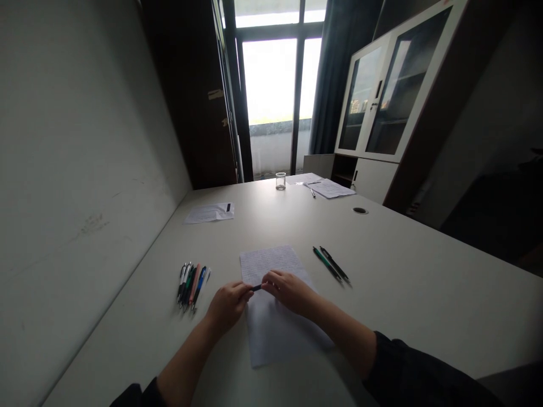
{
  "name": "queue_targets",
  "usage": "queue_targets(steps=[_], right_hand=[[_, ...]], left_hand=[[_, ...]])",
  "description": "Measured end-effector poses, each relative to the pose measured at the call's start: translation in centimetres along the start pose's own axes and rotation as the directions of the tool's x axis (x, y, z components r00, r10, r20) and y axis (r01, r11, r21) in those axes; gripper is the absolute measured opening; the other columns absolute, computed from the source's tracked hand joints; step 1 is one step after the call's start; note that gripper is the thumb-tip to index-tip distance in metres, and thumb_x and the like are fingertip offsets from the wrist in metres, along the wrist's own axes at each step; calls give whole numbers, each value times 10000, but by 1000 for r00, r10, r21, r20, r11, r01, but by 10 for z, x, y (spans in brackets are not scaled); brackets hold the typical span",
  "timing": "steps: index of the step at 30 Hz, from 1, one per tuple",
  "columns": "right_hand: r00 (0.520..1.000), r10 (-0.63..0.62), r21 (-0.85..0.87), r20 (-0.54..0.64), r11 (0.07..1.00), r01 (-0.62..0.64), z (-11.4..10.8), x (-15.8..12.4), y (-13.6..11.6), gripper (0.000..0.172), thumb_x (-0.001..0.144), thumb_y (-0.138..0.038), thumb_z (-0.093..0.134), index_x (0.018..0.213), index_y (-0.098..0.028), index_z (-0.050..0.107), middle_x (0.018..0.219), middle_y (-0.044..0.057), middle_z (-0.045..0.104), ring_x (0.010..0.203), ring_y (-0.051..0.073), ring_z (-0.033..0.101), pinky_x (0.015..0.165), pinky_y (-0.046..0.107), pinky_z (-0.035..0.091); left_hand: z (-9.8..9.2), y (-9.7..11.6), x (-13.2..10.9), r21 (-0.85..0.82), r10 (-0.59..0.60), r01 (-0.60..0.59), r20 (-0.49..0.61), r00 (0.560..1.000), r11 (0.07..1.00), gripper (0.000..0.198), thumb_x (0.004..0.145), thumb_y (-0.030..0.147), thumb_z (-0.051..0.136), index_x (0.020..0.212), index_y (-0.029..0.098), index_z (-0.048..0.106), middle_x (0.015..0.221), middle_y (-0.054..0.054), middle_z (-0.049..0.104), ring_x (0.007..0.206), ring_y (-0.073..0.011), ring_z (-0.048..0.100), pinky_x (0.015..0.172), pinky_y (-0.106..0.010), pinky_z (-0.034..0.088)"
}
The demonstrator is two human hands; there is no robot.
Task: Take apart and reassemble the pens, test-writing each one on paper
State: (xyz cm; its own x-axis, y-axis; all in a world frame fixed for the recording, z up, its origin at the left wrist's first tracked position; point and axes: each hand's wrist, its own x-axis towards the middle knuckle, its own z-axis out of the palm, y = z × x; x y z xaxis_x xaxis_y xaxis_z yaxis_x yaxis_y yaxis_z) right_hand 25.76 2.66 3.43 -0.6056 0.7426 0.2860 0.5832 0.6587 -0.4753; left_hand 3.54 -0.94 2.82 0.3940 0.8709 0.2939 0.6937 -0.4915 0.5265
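Observation:
My left hand [229,302] and my right hand [287,288] meet over a sheet of paper [275,339] covered with handwriting in its upper part. Between my fingers runs a short dark pen [257,288], pinched at one end by each hand. Most of its length is hidden by the fingers. To the left lies a bunch of several pens [193,285] in white, green, pink and blue. On the right, a green pen [326,264] and a black pen [335,264] rest side by side.
A white table [407,282] runs to a wall on the left. Farther back are a paper with a dark object [207,212], a clear glass [280,181], more written sheets [331,188] with a pen [313,193], and a round cable hole [360,210].

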Motion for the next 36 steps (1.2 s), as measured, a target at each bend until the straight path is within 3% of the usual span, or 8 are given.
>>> queue_targets(steps=[3,7,11,16,20,30,33,36], right_hand=[[1000,-15,-45,15,999,16,-1,1,0,232,996,-280,472,868,-184,640,877,47,661,780,168,617,697,260,426],[1000,-14,-9,4,1000,14,-1,0,0,83,941,-250,579,988,-202,628,981,39,659,792,156,623,698,245,439],[1000,10,3,-6,1000,-10,-3,0,-2,197,914,-347,621,1049,-203,613,982,44,661,776,160,628,672,244,445],[1000,-5,-78,-6,997,5,-2,1,-2,234,990,-284,490,846,-185,646,861,40,668,764,168,628,678,257,424],[999,-9,-21,-44,1000,8,0,0,-1,72,939,-259,587,940,-202,629,926,25,667,759,151,623,679,240,433],[999,-31,-17,-44,999,30,0,0,0,145,968,-258,532,904,-195,647,901,40,667,782,168,626,689,257,435],[998,-7,50,-61,999,10,0,1,-1,68,925,-242,603,973,-203,631,936,32,661,752,150,624,672,244,444],[998,11,94,-67,996,-4,-1,0,-1,177,905,-286,634,1060,-204,609,973,38,655,738,142,623,668,243,455]], left_hand=[[0,0,0,16,1,-1,2,1000,1000,212,942,234,492,995,217,696,891,-63,685,758,-187,622,657,-256,448],[1,-1,-1,9,2,-2,0,1000,1000,213,943,240,496,1021,222,693,927,-63,689,790,-188,628,682,-253,457],[0,1,-1,6,-3,3,7,1000,1000,220,946,236,492,1043,225,690,953,-55,689,822,-182,630,716,-248,463],[0,1,-1,32,-1,1,17,1000,999,215,946,230,497,1039,227,692,940,-47,690,809,-175,632,707,-241,459],[0,1,-1,35,-1,0,15,1000,999,207,942,222,505,1040,232,688,946,-42,689,816,-172,631,701,-235,458],[0,0,-2,70,19,-20,11,1000,997,217,949,213,499,1060,225,685,937,-50,686,844,-180,626,732,-256,466],[-1,1,-2,70,12,-13,15,1000,997,213,950,215,499,1057,221,683,940,-48,685,840,-176,628,714,-246,471],[-2,1,-2,61,17,-18,4,1000,998,211,951,214,499,1060,219,680,951,-47,687,848,-174,631,720,-242,476]])
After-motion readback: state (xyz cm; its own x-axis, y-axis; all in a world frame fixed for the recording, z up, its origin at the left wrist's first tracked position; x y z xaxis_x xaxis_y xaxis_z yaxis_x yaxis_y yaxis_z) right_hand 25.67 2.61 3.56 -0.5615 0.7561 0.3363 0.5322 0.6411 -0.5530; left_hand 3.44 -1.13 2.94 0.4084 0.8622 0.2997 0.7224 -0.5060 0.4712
